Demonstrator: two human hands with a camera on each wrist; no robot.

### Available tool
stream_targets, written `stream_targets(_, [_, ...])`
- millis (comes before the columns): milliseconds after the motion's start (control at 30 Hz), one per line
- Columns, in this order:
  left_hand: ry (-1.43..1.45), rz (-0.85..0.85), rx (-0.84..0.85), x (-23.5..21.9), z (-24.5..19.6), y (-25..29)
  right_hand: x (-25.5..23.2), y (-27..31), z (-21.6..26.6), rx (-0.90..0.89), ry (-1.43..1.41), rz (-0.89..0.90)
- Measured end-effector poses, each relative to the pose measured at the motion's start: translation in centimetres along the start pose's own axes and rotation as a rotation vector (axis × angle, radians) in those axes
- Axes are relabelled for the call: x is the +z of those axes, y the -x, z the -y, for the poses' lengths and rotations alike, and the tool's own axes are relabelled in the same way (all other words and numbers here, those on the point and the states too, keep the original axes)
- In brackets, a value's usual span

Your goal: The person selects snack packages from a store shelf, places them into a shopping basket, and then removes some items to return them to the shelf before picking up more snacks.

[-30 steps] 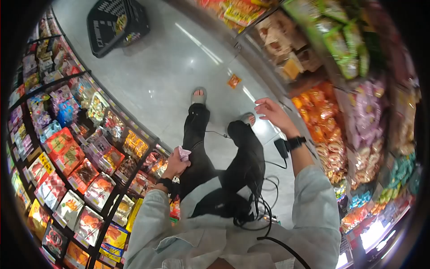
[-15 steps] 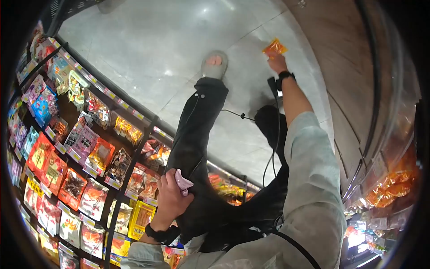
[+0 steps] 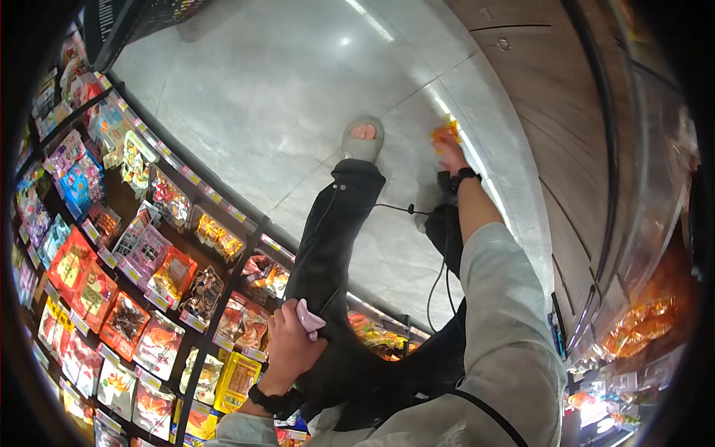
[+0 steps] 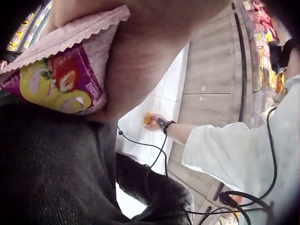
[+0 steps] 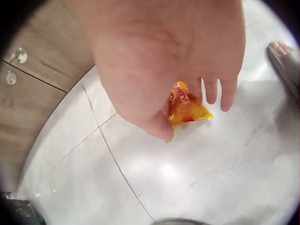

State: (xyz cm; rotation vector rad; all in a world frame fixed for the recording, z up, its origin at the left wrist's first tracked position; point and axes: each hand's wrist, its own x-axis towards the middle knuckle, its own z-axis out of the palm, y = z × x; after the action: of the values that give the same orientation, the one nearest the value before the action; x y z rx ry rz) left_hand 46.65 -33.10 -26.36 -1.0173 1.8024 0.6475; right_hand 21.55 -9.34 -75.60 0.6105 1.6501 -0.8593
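Observation:
The right hand (image 5: 173,56) pinches a small yellow-orange packet (image 5: 187,110) between thumb and fingers, the other fingers hanging down; grey floor tiles lie behind it. In the head view this right hand (image 3: 450,153) is stretched out low over the floor, right of the sandaled foot, with the orange packet (image 3: 445,128) at its fingertips. The left hand (image 3: 293,346) rests by the dark trouser leg and grips a pink packet (image 3: 309,319). In the left wrist view the pink-purple packet (image 4: 63,77) shows a strawberry picture, held against the palm of the left hand (image 4: 140,56).
Shelves of bagged snacks (image 3: 153,339) run along the left. A black basket (image 3: 130,30) stands at the top left. Wooden cabinet fronts (image 3: 551,112) line the right, with orange bags (image 3: 644,320) lower down. A thin cable (image 3: 436,287) hangs near the right knee.
The right hand first reached down to the packet on the floor and took hold of it; since then it has drawn back a little toward the body. The left hand still holds the pink packet.

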Motion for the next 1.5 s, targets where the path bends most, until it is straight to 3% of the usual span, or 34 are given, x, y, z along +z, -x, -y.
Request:
stream_targets(33, [-0.022, 0.001, -0.003, 0.2, -0.1, 0.0, 0.3, 1.4, -0.5, 0.006, -0.032, -0.008])
stream_targets(100, [-0.059, 0.013, 0.015, 0.6, -0.2, -0.1, 0.6, 4.1, -1.1, -0.005, -0.061, 0.150])
stream_targets(167, [-0.084, 0.025, 0.050, 1.2, -0.3, -0.3, 0.6, 11.0, 0.8, 0.058, -0.268, 0.163])
stream_targets(300, [-0.149, -0.015, 0.113, 2.5, 0.1, -1.4, -3.0, 23.1, 3.0, 0.009, -0.355, 0.366])
stream_targets(367, [-0.102, 0.108, 0.029, 0.3, -0.5, -2.6, -5.7, 32.8, 6.7, -0.069, -0.320, 0.364])
stream_targets(467, [-0.173, 0.031, 0.088, -3.6, -3.2, -2.1, -10.4, 46.7, 10.0, -0.257, -0.334, 0.354])
stream_targets(500, [-0.183, 0.027, 0.200, -5.5, -4.5, -2.0, -11.9, 52.7, 11.5, -0.274, -0.326, 0.357])
stream_targets(567, [-0.236, 0.061, 0.374, -6.9, -4.6, -2.7, -14.8, 60.7, 11.2, -0.430, -0.262, 0.202])
stream_targets(633, [-0.240, 0.146, 0.387, -7.6, -4.3, -5.4, -16.3, 69.1, 11.3, -0.563, -0.260, -0.031])
stream_targets(733, [-0.174, 0.161, 0.484, -12.0, -3.9, -3.4, -17.5, 76.1, 7.7, -0.562, -0.419, -0.270])
stream_targets(767, [-0.184, 0.134, 0.514, -12.3, -3.7, -4.4, -17.9, 77.4, 6.6, -0.578, -0.483, -0.325])
stream_targets(867, [0.090, 0.282, 0.434, -16.8, -3.7, -0.3, -19.3, 77.6, 2.1, -0.499, -0.568, -0.423])
stream_targets(933, [0.205, 0.290, 0.382, -18.2, -2.4, 1.0, -19.0, 76.9, 0.3, -0.443, -0.616, -0.543])
stream_targets(1033, [0.242, 0.171, 0.241, -18.7, 0.5, 1.8, -21.4, 71.7, -3.3, -0.459, -0.289, -0.701])
stream_targets(1067, [0.195, 0.201, 0.158, -19.3, 0.5, 3.8, -21.8, 70.1, -4.0, -0.534, -0.294, -0.797])
stream_targets(1167, [0.307, 0.099, 0.212, -16.8, 3.1, 4.9, -25.0, 63.5, -5.8, -0.712, -0.177, -1.018])
stream_targets(1200, [0.314, 0.087, 0.200, -15.9, 3.6, 5.8, -26.6, 61.9, -5.7, -0.606, -0.225, -0.925])
stream_targets(1300, [0.337, 0.043, 0.182, -13.0, 4.7, 8.6, -28.9, 61.6, -2.5, -0.615, -0.217, -1.061])
stream_targets(1500, [0.370, -0.046, 0.178, -7.1, 5.1, 13.7, -35.0, 58.1, 1.3, -0.614, -0.008, -1.085])
